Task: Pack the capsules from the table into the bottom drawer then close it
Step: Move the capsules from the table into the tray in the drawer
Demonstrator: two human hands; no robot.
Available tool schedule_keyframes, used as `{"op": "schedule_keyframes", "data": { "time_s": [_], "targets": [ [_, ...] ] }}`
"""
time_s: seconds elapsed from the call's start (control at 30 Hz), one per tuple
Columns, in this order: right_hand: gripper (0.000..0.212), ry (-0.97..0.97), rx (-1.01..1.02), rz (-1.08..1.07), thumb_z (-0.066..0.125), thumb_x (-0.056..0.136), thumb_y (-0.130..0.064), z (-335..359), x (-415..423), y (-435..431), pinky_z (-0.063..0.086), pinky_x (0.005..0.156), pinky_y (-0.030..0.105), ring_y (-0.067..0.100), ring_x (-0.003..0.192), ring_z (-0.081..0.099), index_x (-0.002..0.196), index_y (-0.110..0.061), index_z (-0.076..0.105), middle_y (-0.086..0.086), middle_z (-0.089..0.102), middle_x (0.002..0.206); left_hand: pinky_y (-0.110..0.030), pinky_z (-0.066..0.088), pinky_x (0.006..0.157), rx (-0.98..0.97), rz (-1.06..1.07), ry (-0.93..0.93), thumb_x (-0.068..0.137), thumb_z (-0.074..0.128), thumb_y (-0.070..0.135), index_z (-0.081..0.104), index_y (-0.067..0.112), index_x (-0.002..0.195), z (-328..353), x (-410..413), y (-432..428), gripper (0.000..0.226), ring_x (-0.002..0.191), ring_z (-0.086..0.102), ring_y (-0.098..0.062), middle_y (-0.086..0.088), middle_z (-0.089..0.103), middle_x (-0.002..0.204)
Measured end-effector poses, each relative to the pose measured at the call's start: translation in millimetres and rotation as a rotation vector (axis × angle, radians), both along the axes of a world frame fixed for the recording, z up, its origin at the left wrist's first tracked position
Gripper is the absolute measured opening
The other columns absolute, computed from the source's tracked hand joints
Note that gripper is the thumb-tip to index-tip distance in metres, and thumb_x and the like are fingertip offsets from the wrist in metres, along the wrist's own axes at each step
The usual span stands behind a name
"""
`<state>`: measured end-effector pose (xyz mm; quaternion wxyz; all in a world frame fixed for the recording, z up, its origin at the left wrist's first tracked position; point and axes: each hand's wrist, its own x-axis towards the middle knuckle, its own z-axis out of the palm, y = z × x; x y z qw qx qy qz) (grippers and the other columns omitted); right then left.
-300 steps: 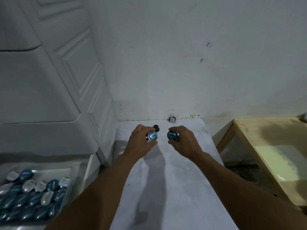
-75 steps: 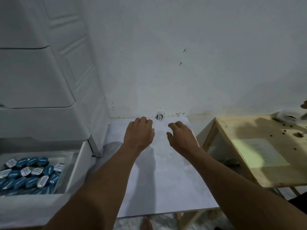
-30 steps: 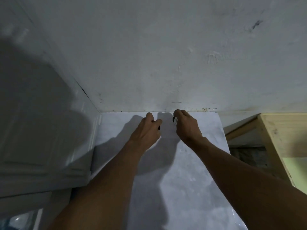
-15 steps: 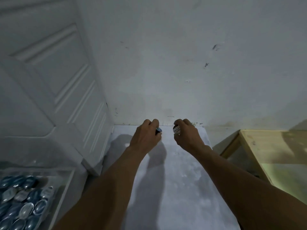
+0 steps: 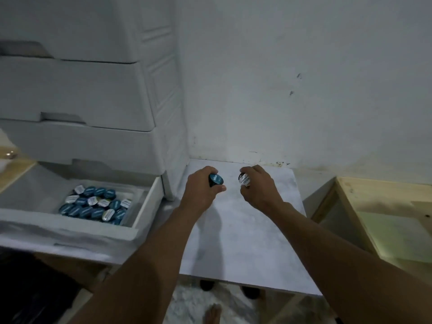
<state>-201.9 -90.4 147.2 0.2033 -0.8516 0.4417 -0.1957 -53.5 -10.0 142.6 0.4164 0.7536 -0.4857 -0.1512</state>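
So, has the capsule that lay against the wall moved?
Yes. The white-lidded capsule has left the foot of the wall: the right hand grips it over the table, nearer the person.

Before me rises a scuffed white plaster wall (image 5: pixel 304 66), dimly lit; a pale bare-wood side bench (image 5: pixel 385 199) stands to my right, mottled grey stone floor (image 5: pixel 236 309) below.

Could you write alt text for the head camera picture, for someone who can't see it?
A person's left hand grips a blue-lidded capsule and the right hand a white-lidded capsule, both over a pale table. To the left, the bottom drawer of a white cabinet stands open, holding a cluster of packed capsules.
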Motion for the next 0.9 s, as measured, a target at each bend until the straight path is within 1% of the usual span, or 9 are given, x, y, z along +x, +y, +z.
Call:
{"op": "schedule_keyframes", "data": {
  "time_s": [0.1,0.17,0.23,0.3,0.4,0.47,0.53,0.63,0.9],
  "targets": [
    [0.048,-0.017,-0.019,0.06,0.058,0.084,-0.006,7,12,34,0.044,0.096,0.033,0.028,0.114,0.054,0.13,-0.011,0.05,0.009,0.052,0.129,-0.028,0.048,0.089,-0.023,0.057,0.048,0.078,0.076,0.015,0.059,0.013,0.121,10,6,43,0.046,0.099,0.062,-0.021,-0.006,0.065,0.112],
    [0.047,-0.015,-0.031,0.098,0.059,0.084,-0.007,11,26,55,0.044,0.096,0.033,0.028,0.113,0.054,0.13,-0.011,0.05,0.01,0.052,0.129,-0.036,0.052,0.09,-0.048,0.092,0.053,0.08,0.072,0.009,0.065,0.014,0.112,14,15,69,0.033,0.095,0.064,-0.025,-0.01,0.067,0.109],
    [0.046,-0.019,-0.032,0.14,0.058,0.084,-0.007,14,42,76,0.043,0.094,0.032,0.028,0.112,0.054,0.13,-0.011,0.05,0.01,0.052,0.128,-0.03,0.051,0.083,-0.047,0.141,0.004,0.079,0.07,0.007,0.069,0.011,0.098,18,27,96,0.019,0.086,0.063,-0.025,-0.008,0.067,0.094],
    [0.046,-0.027,-0.037,0.189,0.058,0.084,-0.006,16,61,95,0.043,0.092,0.032,0.028,0.111,0.054,0.129,-0.011,0.051,0.01,0.052,0.126,-0.027,0.045,0.075,-0.072,0.178,-0.024,0.076,0.071,0.008,0.071,0.006,0.093,21,43,121,0.018,0.082,0.061,-0.02,-0.004,0.068,0.087],
    [0.045,-0.046,-0.067,0.24,0.059,0.084,-0.006,20,93,120,0.042,0.09,0.031,0.029,0.109,0.055,0.128,-0.012,0.052,0.01,0.053,0.124,-0.011,0.032,0.065,-0.098,0.228,-0.022,0.076,0.075,0.017,0.07,0.011,0.1,26,71,151,0.026,0.08,0.056,-0.01,0.003,0.066,0.089],
    [0.045,-0.062,-0.065,0.251,0.059,0.083,-0.006,23,117,135,0.044,0.09,0.033,0.029,0.107,0.055,0.127,-0.013,0.053,0.011,0.051,0.123,-0.007,0.03,0.069,-0.091,0.252,-0.035,0.079,0.074,0.018,0.065,0.011,0.109,26,93,167,0.032,0.084,0.053,-0.008,0.002,0.065,0.098],
    [0.044,-0.081,-0.058,0.245,0.059,0.082,-0.006,25,143,150,0.045,0.091,0.036,0.03,0.105,0.054,0.126,-0.012,0.054,0.012,0.051,0.121,-0.012,0.034,0.075,-0.085,0.258,-0.015,0.08,0.073,0.017,0.06,0.01,0.115,26,117,184,0.038,0.087,0.054,-0.01,-0.001,0.064,0.103],
    [0.045,-0.112,-0.058,0.239,0.061,0.081,-0.006,25,188,177,0.042,0.089,0.031,0.03,0.106,0.054,0.125,-0.01,0.054,0.012,0.053,0.119,-0.018,0.038,0.077,-0.08,0.248,0.016,0.078,0.074,0.012,0.06,0.01,0.113,30,158,210,0.037,0.088,0.054,-0.011,-0.001,0.062,0.103],
    [0.044,-0.132,-0.024,0.2,0.063,0.08,-0.004,13,279,225,0.04,0.093,0.03,0.028,0.112,0.052,0.122,-0.008,0.053,0.013,0.055,0.124,-0.022,0.04,0.084,-0.057,0.185,-0.113,0.076,0.077,0.018,0.064,0.012,0.11,24,257,248,0.037,0.091,0.057,-0.014,-0.005,0.067,0.105]
  ]
}}
